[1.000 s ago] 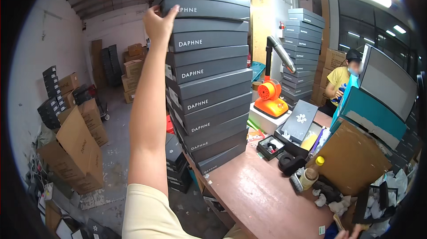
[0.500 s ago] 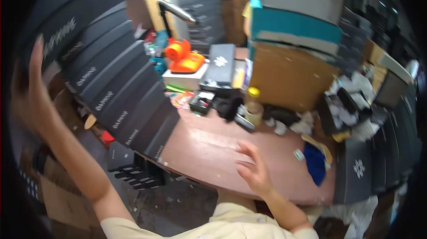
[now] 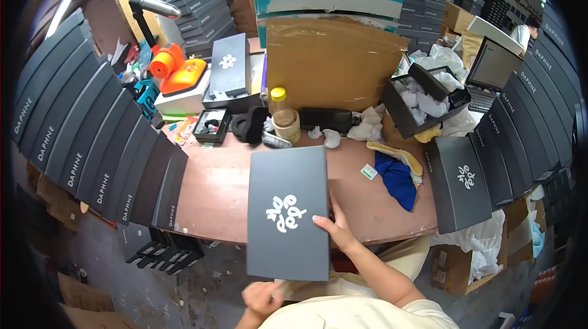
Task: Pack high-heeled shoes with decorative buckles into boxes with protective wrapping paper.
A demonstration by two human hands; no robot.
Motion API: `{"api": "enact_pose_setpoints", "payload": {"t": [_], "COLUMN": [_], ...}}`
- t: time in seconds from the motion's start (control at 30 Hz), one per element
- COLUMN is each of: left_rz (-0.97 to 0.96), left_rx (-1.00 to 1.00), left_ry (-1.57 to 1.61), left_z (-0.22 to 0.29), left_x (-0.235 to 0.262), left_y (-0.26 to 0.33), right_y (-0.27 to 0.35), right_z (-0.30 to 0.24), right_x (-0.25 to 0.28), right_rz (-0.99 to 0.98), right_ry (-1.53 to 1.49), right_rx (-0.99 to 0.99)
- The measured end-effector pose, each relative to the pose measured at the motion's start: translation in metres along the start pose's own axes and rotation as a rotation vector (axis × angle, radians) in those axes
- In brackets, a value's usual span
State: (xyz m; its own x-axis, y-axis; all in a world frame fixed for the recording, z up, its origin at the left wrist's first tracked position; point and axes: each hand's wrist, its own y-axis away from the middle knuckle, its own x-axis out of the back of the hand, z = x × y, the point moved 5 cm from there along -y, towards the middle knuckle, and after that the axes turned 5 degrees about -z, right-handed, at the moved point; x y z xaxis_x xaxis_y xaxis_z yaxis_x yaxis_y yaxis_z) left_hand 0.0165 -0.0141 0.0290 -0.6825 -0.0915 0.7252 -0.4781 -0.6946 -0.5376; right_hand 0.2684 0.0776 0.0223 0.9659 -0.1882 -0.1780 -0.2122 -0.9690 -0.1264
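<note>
Far left, the tall stack (image 3: 86, 127) of dark shoe boxes is standing beside the table, nobody touching it now; a second ago the person's left arm was stretched up against its top, so that reach is over and the stack is being left alone. Beyond it, an orange machine (image 3: 177, 72) with a lamp arm is sitting at the table's back corner, then a small open tray (image 3: 212, 126) and a yellow-capped bottle (image 3: 283, 115). Centre: a grey box (image 3: 286, 211) with a white logo is now lying lid-up, its far half on the brown table (image 3: 208, 188) and its near half hanging over the edge toward the person. It was not there half a second ago, so it looks freshly brought down, and the work is moving from the stack to this one box. The left hand (image 3: 262, 299) is gripping its near edge from below, fingers curled. The right hand (image 3: 335, 228) is pressing the box's right edge, fingers spread along the rim, thumb on the lid. Further right, a blue cloth (image 3: 397, 176), an open box of white stuffing (image 3: 419, 99), and more dark boxes (image 3: 490, 151) are leaning in a row.
</note>
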Motion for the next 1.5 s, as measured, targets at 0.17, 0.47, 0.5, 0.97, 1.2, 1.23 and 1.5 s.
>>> {"api": "enact_pose_setpoints", "payload": {"t": [0.17, 0.47, 0.5, 0.97, 1.2, 1.23, 1.5], "left_rz": [0.324, -0.14, -0.081, 0.395, 0.043, 0.078, 0.083], "left_rx": [0.585, 1.168, 1.143, 0.54, -0.235, -0.171, 0.559], "left_ry": [0.147, 1.366, 1.405, 0.166, -0.136, -0.189, 0.305], "left_z": [-0.058, -0.1, -0.087, -0.013, 0.024, 0.007, -0.208], "left_x": [0.029, -0.024, -0.013, 0.089, 0.029, 0.041, 0.186], "left_y": [-0.059, -0.08, -0.092, -0.176, -0.227, -0.229, -0.152], "right_y": [0.005, 0.02, 0.02, 0.005, -0.025, -0.028, -0.054], "right_z": [0.015, 0.026, 0.014, -0.057, -0.097, -0.096, -0.053], "right_x": [0.022, 0.03, 0.025, 0.003, -0.014, -0.007, 0.002], "right_rz": [0.009, -0.125, -0.166, -0.207, -0.209, -0.238, -0.278], "right_ry": [0.552, -0.574, -0.576, 0.343, 0.084, 0.206, 0.766], "right_rx": [-0.248, -0.447, -0.329, 0.013, 0.102, 0.053, 0.143]}}
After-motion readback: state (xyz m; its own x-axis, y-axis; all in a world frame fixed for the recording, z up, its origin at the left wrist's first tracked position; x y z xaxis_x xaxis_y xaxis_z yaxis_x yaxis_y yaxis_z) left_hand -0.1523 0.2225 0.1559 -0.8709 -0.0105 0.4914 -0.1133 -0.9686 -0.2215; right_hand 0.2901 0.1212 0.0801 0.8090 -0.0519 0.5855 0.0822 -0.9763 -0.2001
